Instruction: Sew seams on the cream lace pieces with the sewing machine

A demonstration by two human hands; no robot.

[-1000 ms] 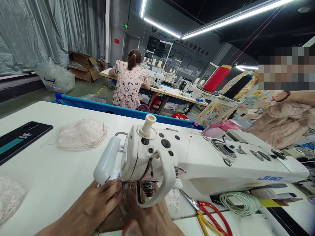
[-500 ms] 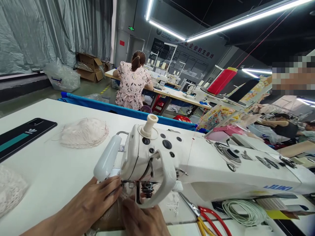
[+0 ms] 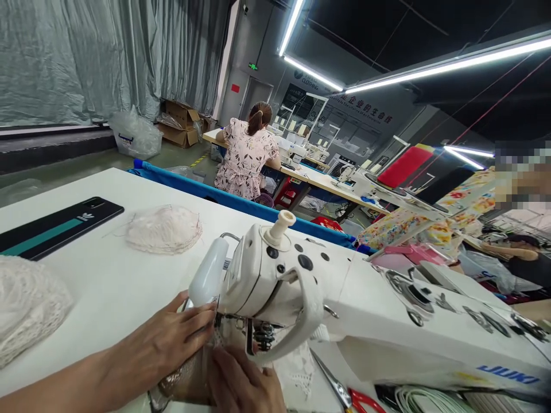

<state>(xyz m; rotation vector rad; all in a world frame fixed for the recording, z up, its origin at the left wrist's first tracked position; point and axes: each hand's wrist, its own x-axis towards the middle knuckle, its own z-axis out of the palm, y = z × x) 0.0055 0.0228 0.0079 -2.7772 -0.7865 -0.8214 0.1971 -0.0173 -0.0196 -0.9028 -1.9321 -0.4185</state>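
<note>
Our left hand (image 3: 166, 344) lies flat and our right hand (image 3: 245, 384) pinches, both holding the lace piece (image 3: 189, 376) under the sewing machine (image 3: 344, 304) foot. Fingertips sit near the needle; a slip could prick them or skew the seam.

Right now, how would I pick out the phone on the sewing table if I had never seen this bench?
Start at the white industrial sewing machine and look across the white tabletop to its far left edge. Past the small mound of pale pink lace lies the flat black phone. It is the only dark, hard-edged thing there, with a teal stripe and a white logo.
</note>
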